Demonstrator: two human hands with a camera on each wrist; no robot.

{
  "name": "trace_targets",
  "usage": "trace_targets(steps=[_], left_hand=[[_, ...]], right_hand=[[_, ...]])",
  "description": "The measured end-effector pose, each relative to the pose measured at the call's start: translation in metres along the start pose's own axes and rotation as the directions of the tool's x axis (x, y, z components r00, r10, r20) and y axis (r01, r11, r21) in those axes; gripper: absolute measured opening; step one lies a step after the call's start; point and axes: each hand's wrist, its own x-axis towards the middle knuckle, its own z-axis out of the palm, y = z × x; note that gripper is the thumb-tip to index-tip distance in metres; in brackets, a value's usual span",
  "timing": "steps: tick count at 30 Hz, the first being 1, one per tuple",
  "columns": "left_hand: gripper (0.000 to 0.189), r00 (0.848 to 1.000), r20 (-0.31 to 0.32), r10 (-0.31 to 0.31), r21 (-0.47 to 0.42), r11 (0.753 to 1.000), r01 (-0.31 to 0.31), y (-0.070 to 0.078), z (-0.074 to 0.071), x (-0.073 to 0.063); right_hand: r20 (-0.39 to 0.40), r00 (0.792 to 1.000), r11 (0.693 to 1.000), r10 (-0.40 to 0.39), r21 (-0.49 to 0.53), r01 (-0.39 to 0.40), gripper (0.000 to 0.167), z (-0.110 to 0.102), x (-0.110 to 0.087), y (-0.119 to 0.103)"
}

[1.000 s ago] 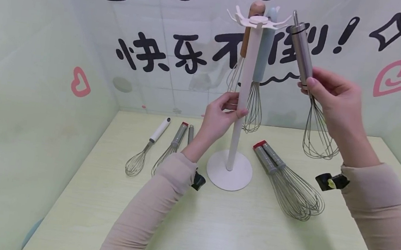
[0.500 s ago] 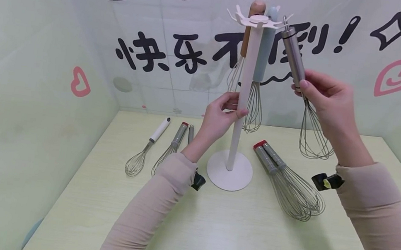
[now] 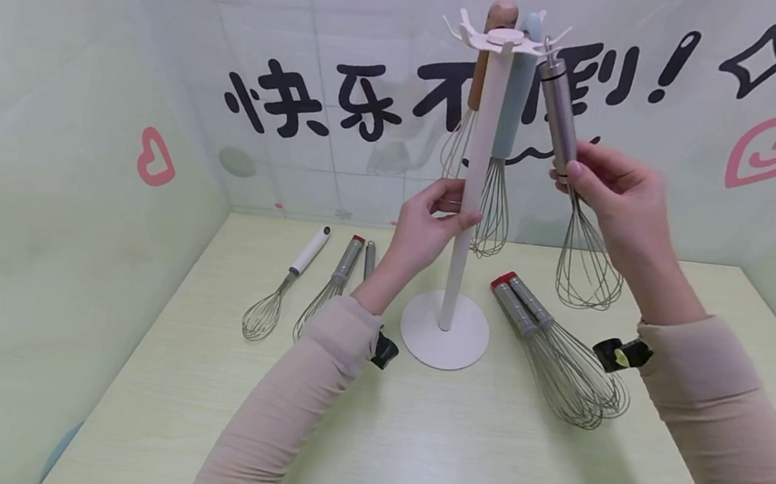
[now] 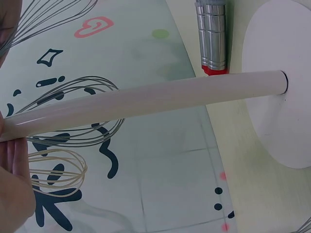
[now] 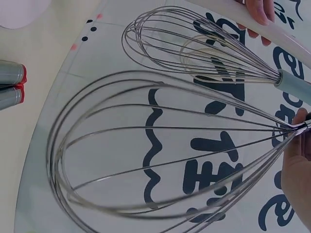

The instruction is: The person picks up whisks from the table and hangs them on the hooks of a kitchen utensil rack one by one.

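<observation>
My left hand (image 3: 434, 219) grips the pole of a white hook stand (image 3: 479, 164), whose round base rests on the table. In my right hand (image 3: 619, 194) is a steel whisk (image 3: 559, 118), pinched at the lower end of its handle, wires hanging down. The loop at its handle top overlaps a right-hand hook of the stand in the head view. A whisk with a blue handle (image 3: 514, 104) and one with a brown wooden handle (image 3: 481, 84) hang from the stand's far side. The right wrist view shows the held whisk's wires (image 5: 160, 128) close up.
Two whisks with grey, red-tipped handles (image 3: 519, 302) lie on the table right of the base. Left of it are a white-handled whisk (image 3: 310, 253), a grey-handled whisk (image 3: 347, 261) and a thin handle (image 3: 370, 256) partly behind my left arm. A printed cloth (image 3: 336, 187) hangs behind.
My right hand has moved left and slightly down with the steel whisk, bringing its handle loop from beside the stand to one of the hooks. My left hand stays on the pole.
</observation>
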Motion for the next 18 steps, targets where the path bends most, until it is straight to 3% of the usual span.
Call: trace_targets(steps=[10, 18], left_hand=[[0.041, 1.000, 0.005, -0.007, -0.003, 1.000, 0.007, -0.001, 0.000, 0.000], [0.039, 1.000, 0.003, -0.002, -0.015, 1.000, 0.002, -0.001, 0.000, 0.001]], right_hand=[[0.062, 0.998, 1.000, -0.017, 0.018, 0.016, 0.019, 0.008, 0.002, 0.011], [0.068, 0.998, 0.998, 0.006, -0.070, -0.001, 0.029, 0.018, 0.001, 0.014]])
